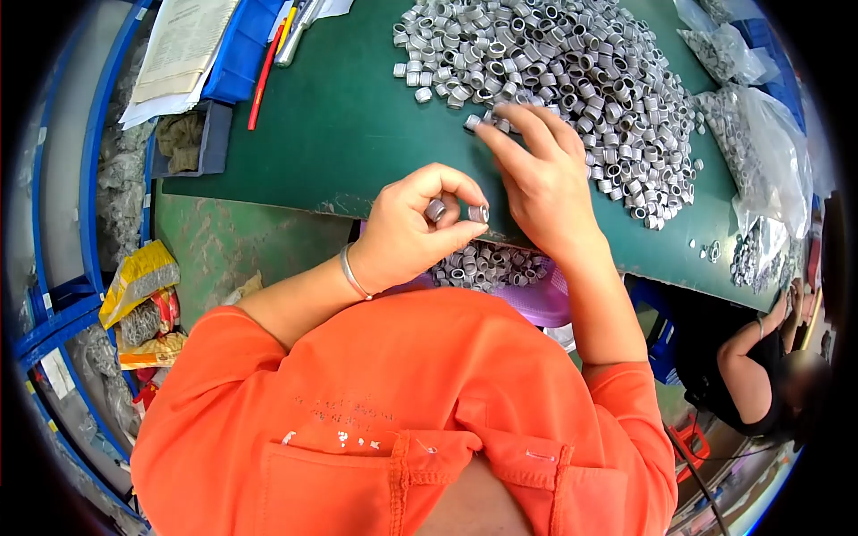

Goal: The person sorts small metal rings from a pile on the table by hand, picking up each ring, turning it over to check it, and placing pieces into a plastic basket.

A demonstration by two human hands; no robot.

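Observation:
My left hand (pixel 407 223) is closed in front of the table edge, with a small grey metal ring (pixel 478 214) pinched between thumb and forefinger. A second metal ring (pixel 435 210) sits within its curled fingers. Over the near-left edge of a large heap of metal rings (pixel 590 85), my right hand (pixel 547 174) reaches with its fingers apart and bent downward. Close to its fingertips lies a loose ring (pixel 472 122); whether they touch the rings beneath is hard to see.
More rings fill a pink basket (pixel 536 308) below the green table (pixel 313 134). Pens (pixel 264 80), papers (pixel 179 54) and a blue bin (pixel 241 54) lie at left. Plastic bags (pixel 760 152) stand at right, where another person (pixel 746 375) sits. Blue shelving (pixel 89 179) lines the left.

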